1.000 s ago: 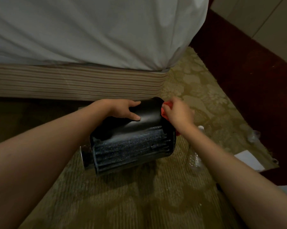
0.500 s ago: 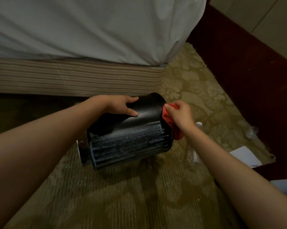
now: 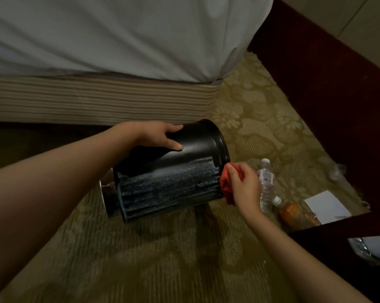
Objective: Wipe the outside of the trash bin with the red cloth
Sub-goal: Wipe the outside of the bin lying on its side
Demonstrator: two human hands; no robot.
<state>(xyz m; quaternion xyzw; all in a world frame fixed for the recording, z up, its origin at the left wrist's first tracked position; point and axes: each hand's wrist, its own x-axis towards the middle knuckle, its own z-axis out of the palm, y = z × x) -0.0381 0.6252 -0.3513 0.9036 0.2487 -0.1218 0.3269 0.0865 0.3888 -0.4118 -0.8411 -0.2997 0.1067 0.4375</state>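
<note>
bed sheet: white, hangs across the top of the view
bed base: striped band under the sheet, far left to mid
carpet: olive, floral pattern, covers the floor
left hand: on the upper wall of the bin, thumb on the near side, fingers over the far side, clamped on the curved wall
trash bin: black, round, on its side in front of the bed base, centre of view; shiny rim end points lower left, other end points right; smooth upper wall, ribbed dusty-looking lower wall; can't tell if it touches the carpet
red cloth: bunched, pressed against the bin's right-hand end, low on its edge
right hand: fingers curled and pinching the cloth, just right of the bin
clear bottle: white cap, on the carpet just behind the right hand
orange bottle: lying on the carpet, right of the clear one
paper: white sheet, flat on the carpet, far right
</note>
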